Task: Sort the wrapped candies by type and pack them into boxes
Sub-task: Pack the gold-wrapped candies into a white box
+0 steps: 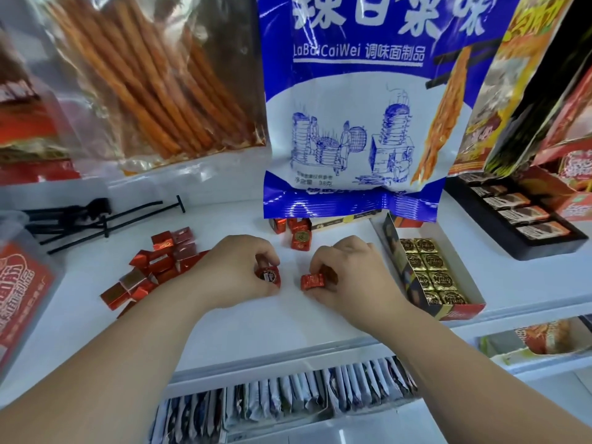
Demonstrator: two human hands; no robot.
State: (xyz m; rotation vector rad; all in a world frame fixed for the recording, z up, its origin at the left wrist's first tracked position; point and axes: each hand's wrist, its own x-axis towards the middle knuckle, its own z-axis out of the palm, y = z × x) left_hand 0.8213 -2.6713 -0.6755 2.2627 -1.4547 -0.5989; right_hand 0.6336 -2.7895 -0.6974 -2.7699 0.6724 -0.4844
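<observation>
Fingers [256,248] curled, we are gripping a round-labelled red candy [268,277] in our left hand [237,270] and pinching a second red candy [312,281] in our right hand [349,274].

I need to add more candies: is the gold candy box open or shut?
Open: the box is uncovered, gold candies showing in rows inside.

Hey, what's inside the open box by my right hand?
Gold candies in two columns fill most of the box; its far end looks bare white. Anything under them is hidden.
</observation>
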